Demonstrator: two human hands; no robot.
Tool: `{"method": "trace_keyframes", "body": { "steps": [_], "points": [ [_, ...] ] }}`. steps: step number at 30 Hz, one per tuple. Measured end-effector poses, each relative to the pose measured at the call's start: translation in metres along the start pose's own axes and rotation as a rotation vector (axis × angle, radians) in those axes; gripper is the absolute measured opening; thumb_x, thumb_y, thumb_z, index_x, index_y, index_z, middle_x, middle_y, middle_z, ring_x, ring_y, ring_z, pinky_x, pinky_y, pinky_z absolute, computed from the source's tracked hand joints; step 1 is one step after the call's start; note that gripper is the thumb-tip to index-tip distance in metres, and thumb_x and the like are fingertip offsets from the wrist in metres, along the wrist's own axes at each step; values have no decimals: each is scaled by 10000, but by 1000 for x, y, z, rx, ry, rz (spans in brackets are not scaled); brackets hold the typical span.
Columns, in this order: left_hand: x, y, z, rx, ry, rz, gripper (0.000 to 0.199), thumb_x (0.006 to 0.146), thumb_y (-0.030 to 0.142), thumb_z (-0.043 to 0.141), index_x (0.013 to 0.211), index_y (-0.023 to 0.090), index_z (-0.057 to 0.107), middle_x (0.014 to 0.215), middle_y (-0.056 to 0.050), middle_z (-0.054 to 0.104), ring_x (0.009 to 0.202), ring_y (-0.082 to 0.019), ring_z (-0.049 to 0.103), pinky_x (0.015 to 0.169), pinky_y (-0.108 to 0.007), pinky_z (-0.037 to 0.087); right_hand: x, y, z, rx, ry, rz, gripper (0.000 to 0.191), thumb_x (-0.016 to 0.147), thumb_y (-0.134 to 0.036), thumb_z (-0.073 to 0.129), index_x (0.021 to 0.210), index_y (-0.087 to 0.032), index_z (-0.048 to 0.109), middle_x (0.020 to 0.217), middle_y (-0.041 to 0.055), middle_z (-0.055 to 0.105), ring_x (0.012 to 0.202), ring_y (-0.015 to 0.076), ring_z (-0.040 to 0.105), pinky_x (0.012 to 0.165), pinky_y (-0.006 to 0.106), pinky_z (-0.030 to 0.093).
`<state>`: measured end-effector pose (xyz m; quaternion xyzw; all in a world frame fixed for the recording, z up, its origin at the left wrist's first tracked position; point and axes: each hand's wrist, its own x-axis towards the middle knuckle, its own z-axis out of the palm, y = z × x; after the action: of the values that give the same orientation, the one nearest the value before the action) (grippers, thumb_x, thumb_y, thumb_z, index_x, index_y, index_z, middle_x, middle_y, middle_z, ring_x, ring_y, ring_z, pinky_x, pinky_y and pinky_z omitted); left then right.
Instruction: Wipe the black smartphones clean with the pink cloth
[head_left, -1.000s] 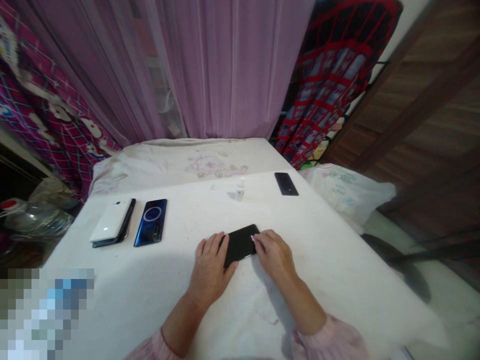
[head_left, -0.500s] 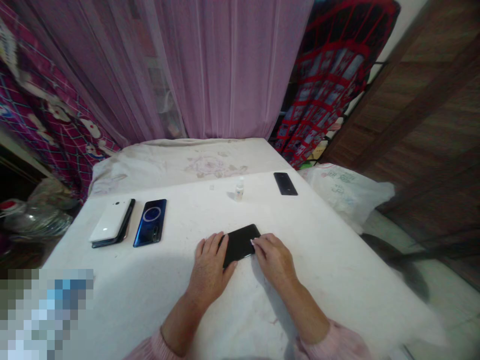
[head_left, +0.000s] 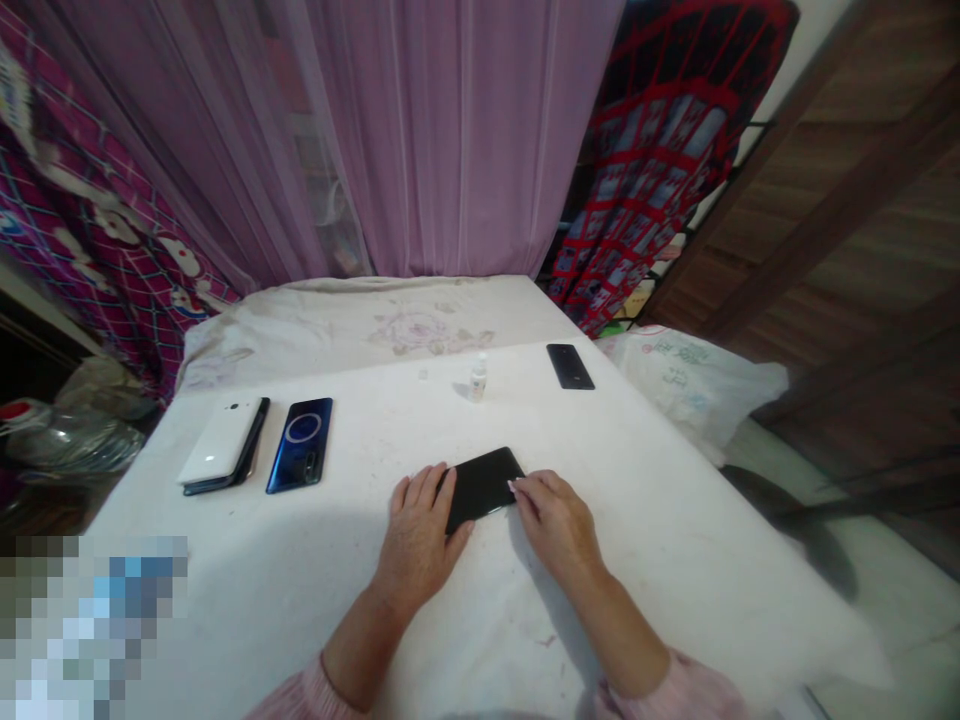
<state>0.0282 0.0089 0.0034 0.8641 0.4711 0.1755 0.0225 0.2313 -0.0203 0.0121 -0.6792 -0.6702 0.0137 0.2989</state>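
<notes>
A smartphone (head_left: pixel 484 488) with a dark screen lies face up and slightly angled on the white tablecloth. My left hand (head_left: pixel 421 530) holds it at its left end, fingers over the far edge and thumb along the near edge. At the opposite end, my right hand (head_left: pixel 556 515) pinches a small white wad (head_left: pixel 514 486) against the screen's right edge. Most of the wad is hidden by the fingers, so its material is unclear. Beyond the phone stands a small white bottle (head_left: pixel 478 380), upright.
To the left lie a blue phone (head_left: pixel 300 447) and a stack topped by a white phone (head_left: pixel 220 440). A dark phone (head_left: pixel 571 367) lies at the far right. A plastic bag (head_left: pixel 694 385) is beside the table's right edge; curtains (head_left: pixel 465 140) hang behind.
My right hand has slid slightly right and toward me with the white wad, to the phone's right edge. My left hand and the phone have stayed put.
</notes>
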Motion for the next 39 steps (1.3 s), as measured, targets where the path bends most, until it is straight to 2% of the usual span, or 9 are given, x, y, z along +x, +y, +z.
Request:
{"method": "trace_keyframes", "body": {
  "steps": [4, 11, 19, 29, 39],
  "points": [
    [0, 0, 2, 6, -13, 2, 558, 902, 398, 495, 1383, 125, 417, 1408, -156, 477, 1270, -314, 439, 1068, -508, 301, -4, -4, 1, 25, -32, -9, 226, 899, -224, 483, 895, -225, 709, 871, 36, 662, 785, 153, 614, 715, 245, 470],
    [0, 1, -1, 7, -3, 4, 549, 902, 389, 484, 1376, 119, 425, 1401, -160, 483, 1262, -318, 446, 1060, -513, 308, 0, 9, -7, -22, 14, 49, 224, 892, -235, 489, 871, -226, 711, 879, 37, 672, 793, 163, 621, 716, 265, 472],
    [0, 0, 1, 9, 4, 10, 543, 905, 395, 478, 1373, 124, 427, 1391, -158, 494, 1260, -314, 450, 1058, -510, 313, -7, -5, 0, 35, -45, -40, 236, 908, -221, 468, 903, -223, 704, 885, 37, 657, 796, 155, 613, 731, 251, 476],
    [1, 1, -1, 10, -16, -2, 542, 909, 404, 476, 1374, 128, 432, 1403, -158, 480, 1274, -313, 436, 1065, -505, 306, 0, 11, -9, -37, -32, 50, 215, 888, -237, 496, 884, -234, 711, 897, 26, 674, 807, 160, 620, 721, 255, 465],
    [0, 0, 0, -14, -19, 0, 562, 905, 396, 489, 1399, 142, 396, 1412, -148, 475, 1278, -311, 435, 1072, -517, 298, 35, 4, 5, -104, -83, 34, 193, 879, -216, 529, 857, -240, 719, 873, 26, 671, 800, 157, 610, 717, 247, 449]
  ]
}}
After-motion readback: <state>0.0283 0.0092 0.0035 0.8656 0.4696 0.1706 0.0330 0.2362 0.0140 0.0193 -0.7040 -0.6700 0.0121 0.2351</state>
